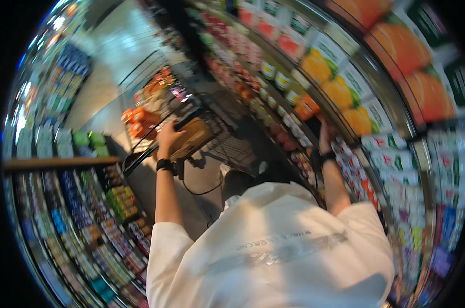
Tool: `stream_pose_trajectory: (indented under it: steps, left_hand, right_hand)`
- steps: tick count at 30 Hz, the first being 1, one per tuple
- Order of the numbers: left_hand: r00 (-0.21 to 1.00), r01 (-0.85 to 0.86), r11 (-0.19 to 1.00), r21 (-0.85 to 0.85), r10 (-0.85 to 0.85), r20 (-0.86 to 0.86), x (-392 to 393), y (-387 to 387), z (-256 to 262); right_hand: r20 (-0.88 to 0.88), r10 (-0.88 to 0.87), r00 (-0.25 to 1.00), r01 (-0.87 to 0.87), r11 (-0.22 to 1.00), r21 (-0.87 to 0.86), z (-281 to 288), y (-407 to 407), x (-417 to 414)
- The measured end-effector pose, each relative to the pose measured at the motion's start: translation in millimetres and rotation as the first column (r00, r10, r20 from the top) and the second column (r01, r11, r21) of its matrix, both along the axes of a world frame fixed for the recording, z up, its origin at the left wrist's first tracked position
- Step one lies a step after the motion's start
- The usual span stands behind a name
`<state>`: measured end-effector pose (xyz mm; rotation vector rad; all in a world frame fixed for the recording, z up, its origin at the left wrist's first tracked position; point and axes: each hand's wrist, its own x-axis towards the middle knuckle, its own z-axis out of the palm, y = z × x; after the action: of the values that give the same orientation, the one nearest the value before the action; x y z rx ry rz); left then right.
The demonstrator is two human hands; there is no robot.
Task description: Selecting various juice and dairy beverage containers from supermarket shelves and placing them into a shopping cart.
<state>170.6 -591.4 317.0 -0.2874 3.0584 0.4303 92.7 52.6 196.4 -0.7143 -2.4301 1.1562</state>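
Observation:
My left hand (pixel 168 133) is closed around the black handle (pixel 142 157) of a wire shopping cart (pixel 126 102). In the cart lie several orange containers (pixel 140 120), other packaged goods (pixel 155 96) and a brown carton or bag (pixel 194 136) close to the handle. My right hand (pixel 326 133) reaches into a shelf on the right. Its fingertips are at the end of a tilted orange package (pixel 307 107); blur and the shelf edge hide whether they grip it. Beside that package stand bottles with yellow-and-white labels (pixel 282 81).
The right-hand shelving carries fruit-printed cartons (pixel 332 88) and white pouches (pixel 390 159), with a metal shelf edge (pixel 332 111) above my right hand. On the left are racks of small packages (pixel 101 227) and a wooden ledge (pixel 63 163). The tiled floor (pixel 97 81) runs ahead.

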Motion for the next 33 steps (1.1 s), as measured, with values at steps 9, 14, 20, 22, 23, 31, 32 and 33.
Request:
stream_pose_trajectory:
  steps: [9, 14, 20, 22, 23, 31, 32, 33]
  left_hand:
    - [0.925, -0.148, 0.873, 0.466, 0.289, -0.248, -2.8, -88.4, 49.9]
    - [0.851, -0.443, 0.849, 0.289, 0.5, -0.163, -17.2, -188.1, 25.3]
    - [0.846, -0.517, 0.853, 0.079, 0.494, 0.201, -26.3, -239.3, -41.8]
    - [0.804, -0.57, 0.822, -0.006, 0.559, 0.202, -29.6, -233.8, -56.0]
    - [0.776, -0.613, 0.79, 0.016, 0.598, 0.202, -39.9, -222.7, -44.7]
    - [0.766, -0.623, 0.778, 0.076, 0.588, 0.26, -38.4, -255.5, -79.6]
    - [0.795, -0.59, 0.801, 0.1, 0.554, 0.248, -40.4, -251.7, -70.7]
    - [0.819, -0.56, 0.82, 0.118, 0.525, 0.231, -37.2, -252.0, -62.3]
  right_hand:
    - [-0.074, 0.111, 0.991, -0.131, 0.916, -0.38, -31.3, -49.1, 73.8]
    - [-0.024, 0.113, 0.993, -0.112, 0.892, -0.438, 22.1, -114.7, 64.8]
    - [-0.008, 0.047, 0.999, -0.044, 0.848, -0.528, 83.7, -189.8, 56.9]
    - [-0.027, 0.023, 0.999, -0.033, 0.849, -0.527, 97.2, -211.1, 66.0]
    - [-0.058, -0.004, 0.998, -0.027, 0.848, -0.529, 99.8, -219.2, 69.7]
    - [0.006, -0.049, 0.999, 0.043, 0.812, -0.582, 102.2, -283.6, 98.7]
    - [0.001, -0.058, 0.998, 0.048, 0.818, -0.574, 98.8, -283.2, 100.4]
    - [-0.001, -0.066, 0.998, 0.053, 0.82, -0.57, 101.8, -286.0, 99.2]
